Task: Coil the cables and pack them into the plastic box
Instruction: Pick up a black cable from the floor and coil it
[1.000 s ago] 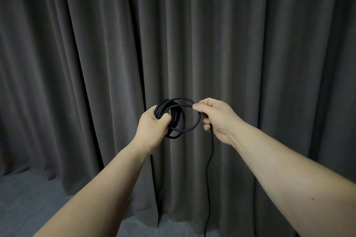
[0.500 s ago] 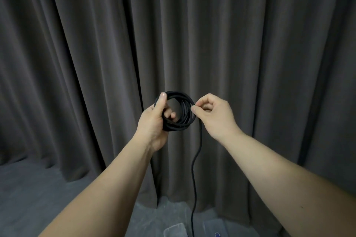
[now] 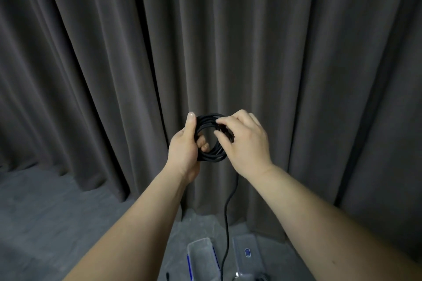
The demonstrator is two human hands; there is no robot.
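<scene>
While you hold both arms out in front of the dark curtain [image 3: 91, 75], the black cable [image 3: 211, 157] sits between your hands as a round coil of several turns, held upright in the air so that you look through its hole. Your left hand [image 3: 183, 148] grips the coil's left side: the thumb stands straight up along the near face and the fingers [image 3: 203, 143] curl through the hole from behind. Your right hand [image 3: 247, 141] lies over the coil's right side, its fingers bent and pinching the strands near the top right, with the thumb pressing from below. From under that hand a loose tail of cable hangs down, bends gently, and runs to the floor [image 3: 45, 223].

On the grey floor, at the bottom edge of the view, a clear plastic box [image 3: 201, 255] with blue trim on its left side stands open just left of the hanging tail. Just right of the tail lies a second clear plastic piece [image 3: 247, 255] with a small blue clasp; whether it is a lid or another box you cannot tell. More small dark things show at the very bottom edge, too cut off to name. Heavy folds of curtain fill the whole background down to the floor.
</scene>
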